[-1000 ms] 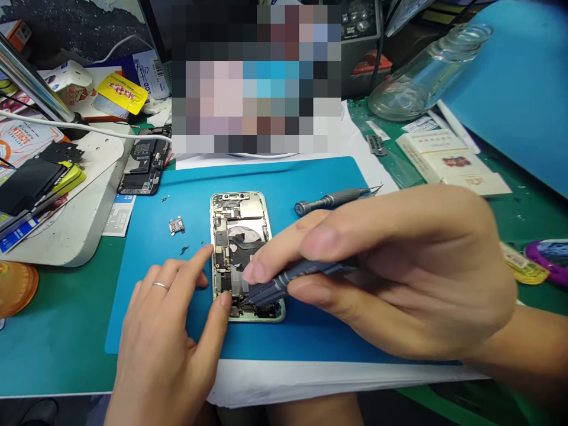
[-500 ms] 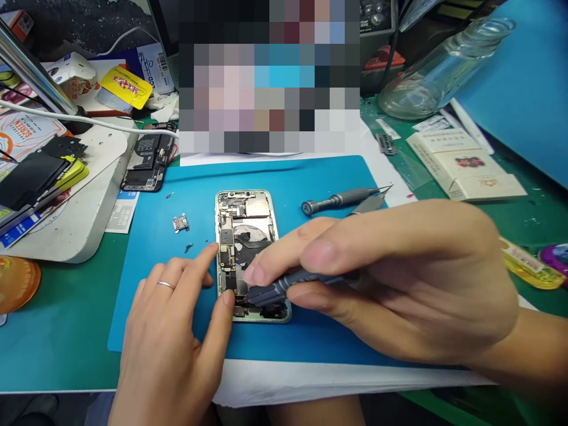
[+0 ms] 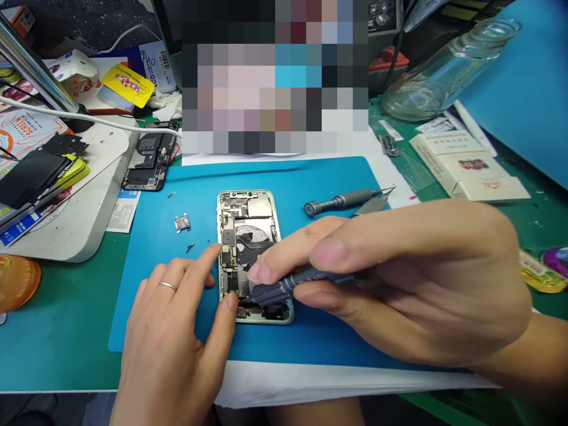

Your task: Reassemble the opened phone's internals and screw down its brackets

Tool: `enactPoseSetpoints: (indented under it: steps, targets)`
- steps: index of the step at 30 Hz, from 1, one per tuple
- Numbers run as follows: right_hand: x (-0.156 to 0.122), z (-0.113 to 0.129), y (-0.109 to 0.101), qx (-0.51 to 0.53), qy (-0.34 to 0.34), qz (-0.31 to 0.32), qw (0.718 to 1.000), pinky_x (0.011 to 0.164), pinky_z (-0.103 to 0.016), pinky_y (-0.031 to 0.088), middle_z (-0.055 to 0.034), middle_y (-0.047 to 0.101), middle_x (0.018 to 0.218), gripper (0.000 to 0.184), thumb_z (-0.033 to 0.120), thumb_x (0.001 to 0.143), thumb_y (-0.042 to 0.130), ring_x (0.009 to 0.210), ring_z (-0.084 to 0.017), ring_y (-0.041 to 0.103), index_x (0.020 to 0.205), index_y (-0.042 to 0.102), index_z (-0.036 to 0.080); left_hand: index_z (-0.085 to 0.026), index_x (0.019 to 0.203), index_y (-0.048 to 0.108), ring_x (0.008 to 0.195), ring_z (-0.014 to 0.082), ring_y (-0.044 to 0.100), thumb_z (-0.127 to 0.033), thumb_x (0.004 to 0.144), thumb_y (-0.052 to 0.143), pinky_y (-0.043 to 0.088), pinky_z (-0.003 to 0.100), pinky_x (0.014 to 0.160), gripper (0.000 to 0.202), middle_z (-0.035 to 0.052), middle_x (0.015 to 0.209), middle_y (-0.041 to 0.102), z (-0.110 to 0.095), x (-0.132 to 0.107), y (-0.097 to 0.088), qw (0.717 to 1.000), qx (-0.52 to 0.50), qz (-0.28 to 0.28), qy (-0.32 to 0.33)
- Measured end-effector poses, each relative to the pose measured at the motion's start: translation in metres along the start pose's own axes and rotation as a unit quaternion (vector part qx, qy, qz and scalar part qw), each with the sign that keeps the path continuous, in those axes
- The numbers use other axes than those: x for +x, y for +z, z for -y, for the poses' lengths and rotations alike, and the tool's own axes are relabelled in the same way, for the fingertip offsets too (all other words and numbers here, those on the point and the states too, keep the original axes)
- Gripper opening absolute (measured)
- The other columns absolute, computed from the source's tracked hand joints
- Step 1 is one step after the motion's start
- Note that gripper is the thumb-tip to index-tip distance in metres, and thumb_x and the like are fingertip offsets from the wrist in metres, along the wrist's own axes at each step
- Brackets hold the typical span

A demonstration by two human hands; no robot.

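Phone (image 3: 248,248), innards bare, lies flat on blue mat (image 3: 151,242), centre of view, btwn my two hands; pale frame visible all round exc. where fingers & tool cover it. My L hand (image 3: 173,337): fingers loosely spread; index tip rests at phone's L edge, thumb tip on its lower L part; silver ring (image 3: 167,285) on one finger. My R hand (image 3: 426,278): I pinch dark tool (image 3: 284,289) btwn thumb & fingers, held aslant, its working end over phone's lower part; tip too small to tell whether it touches. Beyond R hand, grey screwdriver (image 3: 341,202) lies on mat, w/ second grey tool (image 3: 371,206) just beside it, partly hidden by my hand. L of phone, on mat: small metal part (image 3: 182,223), nr it dark slivers (image 3: 190,248); farther up, tiny bits (image 3: 171,194), too small to ID. Upper L, at mat's corner: second phone body (image 3: 153,151), black, beside white stand (image 3: 104,171) bearing flat black parts (image 3: 35,177); white cable (image 3: 110,126) crosses above, yellow sachet (image 3: 128,86) behind. Upper R, on green table (image 3: 57,349): glass bottle (image 3: 444,77) & white carton (image 3: 470,165), near each other. Far L: orange container (image 3: 18,281). White paper (image 3: 332,378) shows under mat's near edge
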State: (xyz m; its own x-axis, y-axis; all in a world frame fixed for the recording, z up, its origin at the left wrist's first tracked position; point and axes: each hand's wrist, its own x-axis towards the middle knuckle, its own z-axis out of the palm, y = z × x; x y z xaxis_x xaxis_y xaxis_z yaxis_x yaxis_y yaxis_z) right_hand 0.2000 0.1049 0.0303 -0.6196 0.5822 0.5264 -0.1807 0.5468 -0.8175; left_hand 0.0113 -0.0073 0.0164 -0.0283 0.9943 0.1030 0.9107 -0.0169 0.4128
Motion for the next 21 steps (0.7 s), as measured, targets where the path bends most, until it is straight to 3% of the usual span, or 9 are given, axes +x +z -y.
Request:
enactPoseSetpoints:
  steps: [4,8,21]
  targets:
    - [0.0042,0.0008,-0.0026,-0.012,0.009,-0.008,1.000,0.062,-0.027,0.066,0.0009,0.077,0.084,0.034,0.004,0.087,0.068,0.074,-0.019,0.077,0.103,0.061,0.032,-0.033,0.145,0.044,0.094,0.0206,0.057,-0.031,0.102,0.054,0.041,0.036,0.081,0.044,-0.0007,0.102,0.063,0.0004,-0.0010,0.0004,1.000,-0.005,-0.005,0.003]
    - [0.0083,-0.0022,-0.0045,-0.015,-0.035,0.017,0.999,0.059,-0.026,0.066,-0.0019,0.077,0.079,0.031,0.004,0.085,0.070,0.072,-0.020,0.077,0.102,0.064,0.029,-0.031,0.144,0.046,0.092,0.0201,0.057,-0.030,0.101,0.054,0.041,0.035,0.079,0.043,-0.0004,0.102,0.062,0.0008,-0.0006,0.0012,1.000,-0.002,-0.013,0.011]
    - [0.0092,-0.0056,-0.0061,-0.021,-0.063,0.007,0.998,0.061,-0.027,0.067,-0.0028,0.077,0.083,0.037,-0.004,0.083,0.064,0.077,-0.021,0.078,0.098,0.065,0.030,-0.032,0.142,0.048,0.093,0.0191,0.056,-0.030,0.101,0.054,0.040,0.034,0.079,0.042,-0.0014,0.101,0.062,0.0006,0.0001,0.0014,1.000,-0.001,-0.014,0.013]
